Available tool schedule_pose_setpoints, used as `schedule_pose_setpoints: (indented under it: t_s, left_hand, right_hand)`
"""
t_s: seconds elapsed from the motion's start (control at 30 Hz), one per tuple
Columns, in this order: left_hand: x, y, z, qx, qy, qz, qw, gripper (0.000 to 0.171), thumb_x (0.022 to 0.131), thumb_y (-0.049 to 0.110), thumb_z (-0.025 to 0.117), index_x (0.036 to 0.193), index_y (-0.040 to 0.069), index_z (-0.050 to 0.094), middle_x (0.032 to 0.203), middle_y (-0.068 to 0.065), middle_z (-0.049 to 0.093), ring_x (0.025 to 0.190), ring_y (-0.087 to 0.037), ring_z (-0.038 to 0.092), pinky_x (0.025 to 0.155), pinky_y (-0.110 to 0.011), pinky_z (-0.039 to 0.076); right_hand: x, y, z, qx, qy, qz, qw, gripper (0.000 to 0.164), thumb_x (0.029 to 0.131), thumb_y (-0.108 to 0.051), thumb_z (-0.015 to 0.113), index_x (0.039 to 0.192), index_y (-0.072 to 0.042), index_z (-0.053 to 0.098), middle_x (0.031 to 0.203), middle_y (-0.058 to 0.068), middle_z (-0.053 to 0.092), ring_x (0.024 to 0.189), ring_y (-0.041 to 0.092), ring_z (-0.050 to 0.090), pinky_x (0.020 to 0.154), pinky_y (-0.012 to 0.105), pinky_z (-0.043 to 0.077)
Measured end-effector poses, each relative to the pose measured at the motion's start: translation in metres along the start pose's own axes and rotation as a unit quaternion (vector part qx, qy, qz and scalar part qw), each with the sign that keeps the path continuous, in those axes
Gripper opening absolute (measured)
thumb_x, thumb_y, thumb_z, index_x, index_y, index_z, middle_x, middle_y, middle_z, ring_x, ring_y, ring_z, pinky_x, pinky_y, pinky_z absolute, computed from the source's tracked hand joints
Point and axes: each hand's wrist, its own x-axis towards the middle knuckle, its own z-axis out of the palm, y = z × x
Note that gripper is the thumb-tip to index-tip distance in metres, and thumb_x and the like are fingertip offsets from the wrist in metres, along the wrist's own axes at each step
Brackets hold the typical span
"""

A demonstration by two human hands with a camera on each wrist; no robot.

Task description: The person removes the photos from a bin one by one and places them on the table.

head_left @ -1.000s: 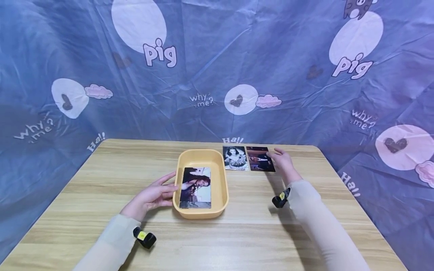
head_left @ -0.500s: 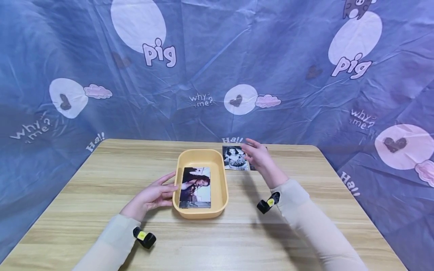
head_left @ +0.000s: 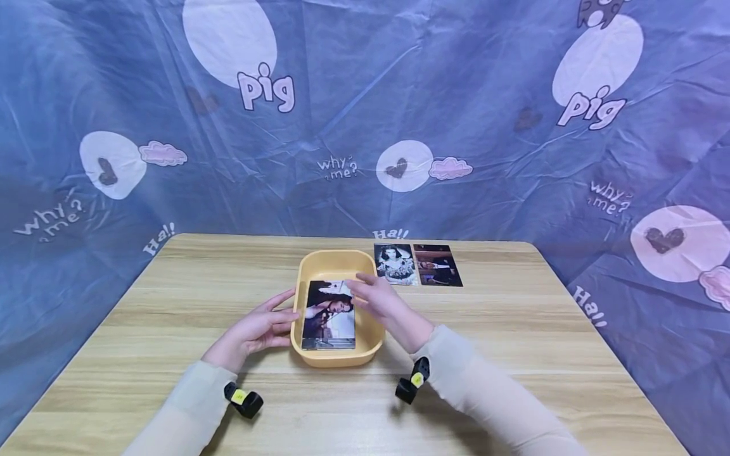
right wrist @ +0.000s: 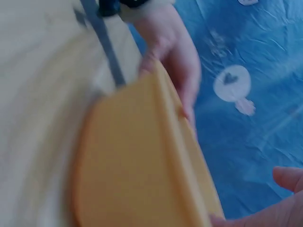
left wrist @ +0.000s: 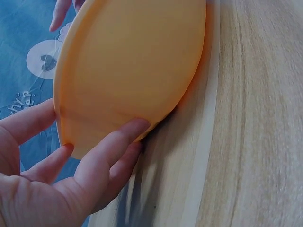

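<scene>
A yellow rectangular tub (head_left: pixel 339 362) stands on the table with a colour photo (head_left: pixel 322 326) of a person lying flat inside. My left hand (head_left: pixel 256 332) grips its left wall, one fingertip over the rim and other fingers against the outside. In the left wrist view the fingers (left wrist: pixel 109 151) spread along the tub wall (left wrist: pixel 132 61). My right hand (head_left: pixel 388 310) reaches over the right rim, fingers extended near the photo's upper right corner, with nothing visible in them. The right wrist view is blurred; the right hand (right wrist: pixel 274 210) shows at its lower right edge.
Behind the tub to the right lie a black-and-white photo (head_left: pixel 395 265) and a dark colour photo (head_left: pixel 438 265), side by side near the far edge of the wooden table (head_left: pixel 188 285). A blue printed curtain (head_left: pixel 342 95) hangs behind.
My right hand has moved left and nearer, from the dark photo past the black-and-white one to over the tub. Both photos by the far edge are uncovered now. The left hand stays put.
</scene>
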Motion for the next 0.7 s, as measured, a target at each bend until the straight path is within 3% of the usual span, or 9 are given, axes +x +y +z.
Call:
schedule_pose_setpoints:
  t_s: [0.07,0.23,0.3,0.47,0.57,0.63,0.7]
  left_hand:
    - [0.0,0.0,0.0,0.003,0.0,0.0,1.0,0.08,0.094,0.007,0.058,0.156,0.014,0.008,0.14,-0.03,0.045,0.108,-0.03,0.065,0.09,-0.048,0.056]
    - [0.0,0.001,0.0,0.004,0.001,0.002,1.0,0.08,0.093,0.007,0.058,0.156,0.013,0.009,0.142,-0.031,0.043,0.111,-0.032,0.064,0.09,-0.048,0.056]
    - [0.001,0.001,0.0,0.005,0.001,0.001,1.0,0.08,0.093,0.006,0.058,0.156,0.013,0.009,0.139,-0.029,0.048,0.111,-0.033,0.064,0.089,-0.048,0.056]
    - [0.0,0.002,0.002,0.012,0.003,0.002,0.9999,0.079,0.094,0.006,0.057,0.156,0.012,0.009,0.135,-0.027,0.052,0.109,-0.031,0.065,0.087,-0.047,0.057]
    - [0.0,0.002,0.002,0.015,0.003,0.002,0.9999,0.079,0.094,0.007,0.057,0.156,0.013,0.008,0.138,-0.029,0.048,0.109,-0.03,0.065,0.088,-0.047,0.057]
    - [0.0,0.002,0.003,0.016,0.006,0.001,0.9999,0.08,0.094,0.007,0.057,0.156,0.013,0.008,0.139,-0.029,0.048,0.108,-0.03,0.065,0.088,-0.047,0.057]
    - [0.0,0.002,0.003,0.017,0.007,0.0,0.9998,0.08,0.094,0.007,0.057,0.156,0.013,0.008,0.138,-0.029,0.049,0.108,-0.029,0.065,0.089,-0.047,0.057]
  right_hand:
    - [0.0,0.009,0.006,-0.033,0.009,0.012,0.999,0.063,0.094,-0.006,0.057,0.145,0.013,0.026,0.144,0.032,0.038,0.114,0.035,0.055,0.11,0.042,0.042]
    - [0.003,0.026,0.014,-0.088,0.046,0.027,0.995,0.065,0.087,-0.003,0.061,0.143,0.013,0.031,0.143,0.031,0.04,0.119,0.037,0.051,0.115,0.047,0.033]
    - [0.003,0.03,0.015,-0.09,0.057,0.024,0.994,0.067,0.084,-0.001,0.061,0.142,0.014,0.031,0.146,0.032,0.036,0.138,0.041,0.032,0.119,0.053,0.023]
    - [0.007,0.038,0.018,-0.097,0.08,0.03,0.992,0.07,0.082,0.002,0.059,0.143,0.015,0.029,0.144,0.031,0.039,0.122,0.035,0.044,0.1,0.046,0.043]
    - [0.027,0.058,0.011,-0.106,0.086,0.026,0.99,0.071,0.08,0.002,0.063,0.142,0.015,0.031,0.145,0.029,0.04,0.12,0.032,0.047,0.094,0.041,0.048]
    - [0.053,0.083,-0.002,-0.099,0.072,0.005,0.993,0.07,0.078,-0.002,0.068,0.138,0.016,0.036,0.139,0.028,0.047,0.114,0.028,0.051,0.089,0.035,0.05]
    - [0.066,0.095,-0.007,-0.098,0.064,0.002,0.993,0.062,0.077,-0.002,0.069,0.131,0.015,0.045,0.127,0.023,0.055,0.102,0.025,0.054,0.083,0.033,0.051]
